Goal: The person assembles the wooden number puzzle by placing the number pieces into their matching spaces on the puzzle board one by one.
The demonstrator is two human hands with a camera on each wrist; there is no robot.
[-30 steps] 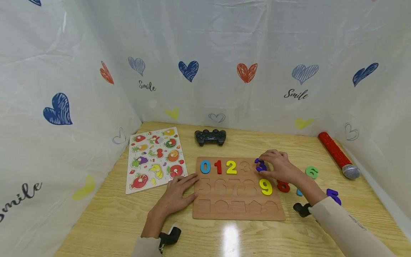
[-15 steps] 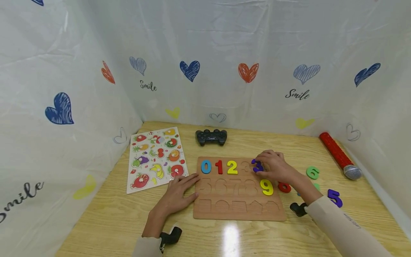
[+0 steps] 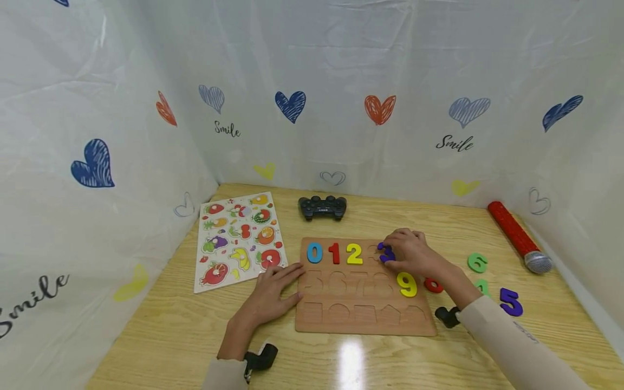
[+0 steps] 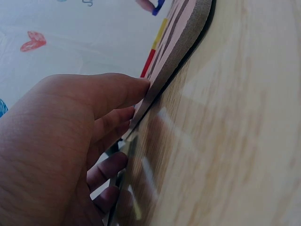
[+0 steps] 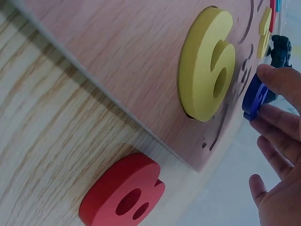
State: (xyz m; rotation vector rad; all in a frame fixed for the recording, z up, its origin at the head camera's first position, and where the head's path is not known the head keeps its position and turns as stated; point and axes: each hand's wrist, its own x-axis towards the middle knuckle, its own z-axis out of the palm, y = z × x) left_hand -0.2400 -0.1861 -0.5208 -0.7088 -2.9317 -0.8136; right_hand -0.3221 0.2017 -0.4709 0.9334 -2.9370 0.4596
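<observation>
A wooden number puzzle board [image 3: 336, 310] lies on the table with a blue 0 [image 3: 314, 253], a red 1 [image 3: 333, 253], a yellow 2 [image 3: 355, 254] and a yellow 9 [image 3: 407, 285] in it. My right hand [image 3: 411, 253] pinches a purple number 3 [image 3: 387, 254] between thumb and fingers, over the top row by the 3-shaped recess. In the right wrist view the purple 3 [image 5: 254, 98] is seen edge-on, above the board. My left hand [image 3: 269, 295] rests at the board's left edge, its fingers extended; in the left wrist view the thumb touches that edge.
Right of the board lie a red 8 [image 3: 433, 285], a green 6 [image 3: 477, 262], another green piece [image 3: 481, 286] and a purple 5 [image 3: 511, 302]. A red microphone [image 3: 517, 233] lies farther right. Behind is a black game controller [image 3: 322, 208]; a fruit puzzle [image 3: 240, 238] lies left.
My right hand has moved slightly left along the top row with the purple 3, from the right end to the 3-shaped recess. My left hand has stayed at the board's edge.
</observation>
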